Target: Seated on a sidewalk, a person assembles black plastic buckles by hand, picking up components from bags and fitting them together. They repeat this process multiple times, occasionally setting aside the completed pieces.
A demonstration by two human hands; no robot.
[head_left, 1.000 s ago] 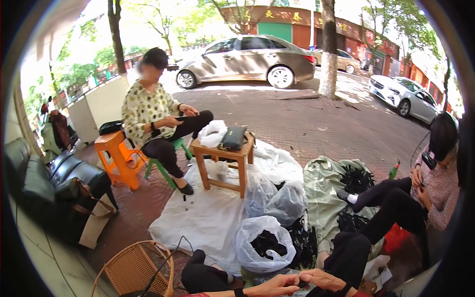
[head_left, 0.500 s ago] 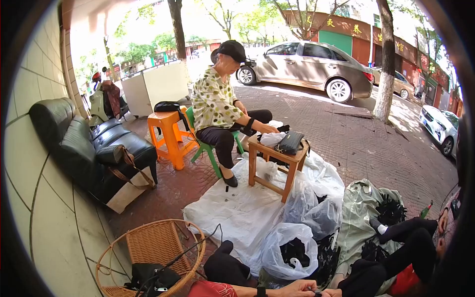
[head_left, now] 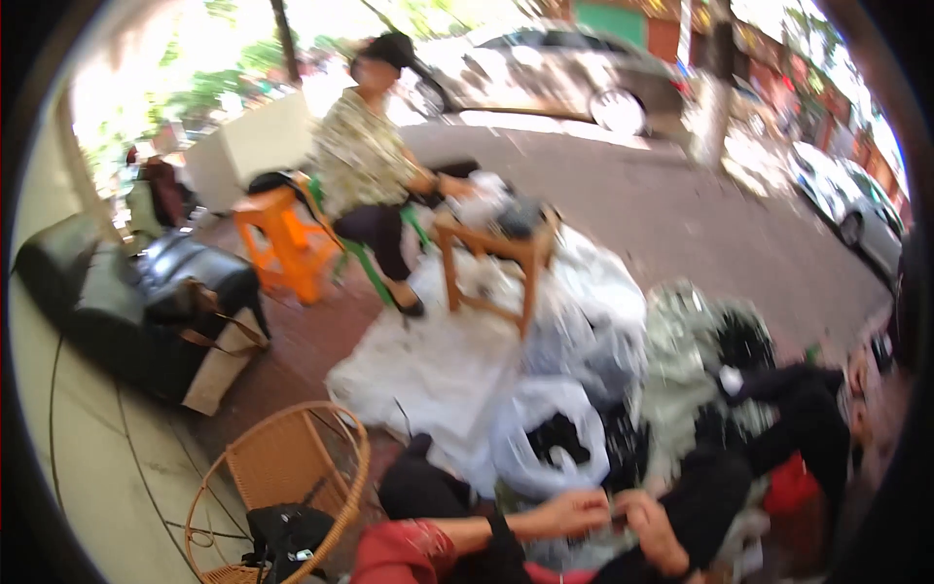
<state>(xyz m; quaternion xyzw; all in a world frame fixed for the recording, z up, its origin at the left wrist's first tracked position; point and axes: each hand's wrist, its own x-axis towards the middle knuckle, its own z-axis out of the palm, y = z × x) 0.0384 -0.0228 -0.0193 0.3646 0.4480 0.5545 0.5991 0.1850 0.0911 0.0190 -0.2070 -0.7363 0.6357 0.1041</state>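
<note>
My left hand [head_left: 580, 512] reaches in from the lower left, past a red sleeve and a black wristband. Its fingers are pinched together. Close beside it, my right hand [head_left: 648, 529] is curled, its fingertips almost meeting the left ones. Something small seems to sit between the two hands, but blur hides what it is. Just beyond them stands a translucent white plastic bag [head_left: 504, 438] with black pieces [head_left: 558, 440] inside. My dark-trousered legs lie on either side of the hands.
A wicker chair [head_left: 360, 443] holding a black bag [head_left: 288, 535] is at lower left. Ahead, a seated person [head_left: 362, 161] works at a wooden stool [head_left: 491, 241] on white sheeting [head_left: 428, 375]. Another person's dark-clad legs [head_left: 812, 414] extend in from the right. A black sofa [head_left: 97, 292] lines the wall.
The view has tilted down and shifted right, blurring the picture. My hands, earlier at the bottom edge, now show higher up and still close together. The seated person remains at the stool.
</note>
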